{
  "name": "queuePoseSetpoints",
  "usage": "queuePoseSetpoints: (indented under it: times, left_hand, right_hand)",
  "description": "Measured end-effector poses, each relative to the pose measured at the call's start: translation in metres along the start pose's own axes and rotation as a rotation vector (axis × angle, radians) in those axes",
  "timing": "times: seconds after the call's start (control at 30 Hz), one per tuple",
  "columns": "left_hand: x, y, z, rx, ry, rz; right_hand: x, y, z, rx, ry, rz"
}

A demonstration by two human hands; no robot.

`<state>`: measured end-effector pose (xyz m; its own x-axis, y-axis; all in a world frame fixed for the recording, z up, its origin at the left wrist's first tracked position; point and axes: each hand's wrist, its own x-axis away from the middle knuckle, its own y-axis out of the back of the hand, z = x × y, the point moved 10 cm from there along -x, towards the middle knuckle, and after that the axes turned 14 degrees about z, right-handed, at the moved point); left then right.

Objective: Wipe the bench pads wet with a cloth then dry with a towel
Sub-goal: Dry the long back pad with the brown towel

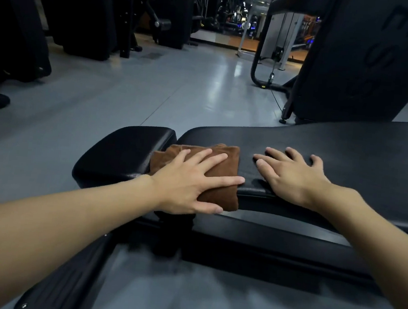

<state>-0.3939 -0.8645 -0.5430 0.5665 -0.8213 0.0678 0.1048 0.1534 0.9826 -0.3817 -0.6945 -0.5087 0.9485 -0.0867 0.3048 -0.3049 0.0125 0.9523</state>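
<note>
A black bench stretches across the middle of the view, with a long back pad (323,151) on the right and a short seat pad (123,154) on the left. A folded brown cloth (222,183) lies at the left end of the long pad, over the gap between the pads. My left hand (190,183) presses flat on the cloth with straight, spread fingers. My right hand (293,175) rests flat on the bare long pad just right of the cloth, fingers spread.
The bench's black frame (239,245) runs below the pads toward me. A large black machine (371,58) stands behind the bench at right, a cable station (271,61) beyond it. More dark machines (87,13) line the left. Grey floor (154,87) lies between.
</note>
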Motion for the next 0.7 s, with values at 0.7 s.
queuePoseSetpoints:
  times: [0.7]
  left_hand:
    - [-0.012,0.013,-0.017,0.043,-0.035,0.015]
  right_hand:
    - [0.011,0.017,-0.064,0.107,-0.093,-0.039]
